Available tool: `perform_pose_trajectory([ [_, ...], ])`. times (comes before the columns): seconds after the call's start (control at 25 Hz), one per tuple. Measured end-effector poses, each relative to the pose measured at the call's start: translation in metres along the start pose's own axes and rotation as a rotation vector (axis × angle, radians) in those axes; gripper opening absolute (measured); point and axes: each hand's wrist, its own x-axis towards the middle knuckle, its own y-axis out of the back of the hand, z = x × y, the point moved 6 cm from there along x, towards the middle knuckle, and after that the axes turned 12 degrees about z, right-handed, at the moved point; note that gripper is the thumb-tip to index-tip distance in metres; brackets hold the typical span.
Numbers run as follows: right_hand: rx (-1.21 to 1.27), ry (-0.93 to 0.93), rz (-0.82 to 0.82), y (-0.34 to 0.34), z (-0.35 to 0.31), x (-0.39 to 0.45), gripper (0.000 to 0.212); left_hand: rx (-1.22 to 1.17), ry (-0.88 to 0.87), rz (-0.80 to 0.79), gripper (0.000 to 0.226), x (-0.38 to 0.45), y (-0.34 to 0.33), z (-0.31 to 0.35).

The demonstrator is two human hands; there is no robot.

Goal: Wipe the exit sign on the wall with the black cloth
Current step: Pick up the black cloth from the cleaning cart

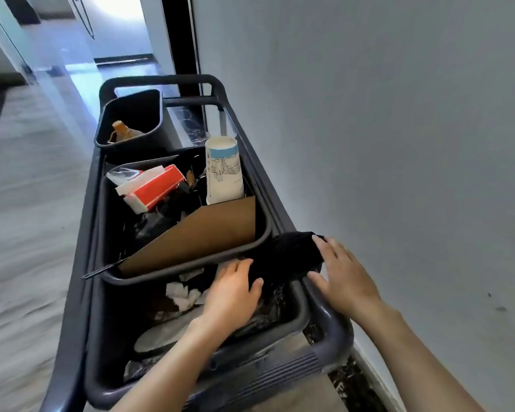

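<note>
The black cloth lies draped over the right rail of a dark grey cleaning cart, between two bins. My left hand rests on the cloth's left end, fingers curled into it. My right hand lies on its right end, fingers spread over the top and thumb underneath. Both hands touch the cloth, which still sits on the rail. No exit sign is in view.
The cart holds three dark bins: a near one with crumpled paper, a middle one with cardboard, a red-and-white box and a paper cup, and a far one. A plain wall runs along the right; a corridor floor stretches left.
</note>
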Motion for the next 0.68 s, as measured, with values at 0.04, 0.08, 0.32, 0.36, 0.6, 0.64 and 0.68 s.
perform_pose_trajectory([
  [0.04,0.036,-0.022,-0.023,-0.006,0.003,0.008,0.072,-0.055,0.03,-0.018,0.057,0.006,-0.009,0.0],
  [0.08,0.082,-0.047,-0.045,-0.01,0.006,0.016,0.073,-0.105,0.06,-0.034,0.058,0.012,-0.016,0.0],
  [0.32,0.287,-0.112,-0.187,-0.03,0.016,0.051,0.073,-0.363,0.158,-0.121,0.058,0.042,-0.048,0.004],
  [0.36,0.295,-0.115,-0.196,-0.032,0.016,0.053,0.069,-0.402,0.16,-0.128,0.058,0.044,-0.05,0.003],
  [0.6,0.261,-0.291,-0.039,-0.023,0.025,0.036,0.031,-0.3,0.133,-0.111,0.027,0.052,-0.041,0.01],
  [0.64,0.232,-0.323,-0.015,-0.016,0.027,0.032,0.028,-0.27,0.114,-0.113,0.022,0.052,-0.035,0.014],
  [0.68,0.203,-0.347,0.023,-0.008,0.029,0.027,0.026,-0.257,0.073,-0.109,0.015,0.052,-0.026,0.021],
])
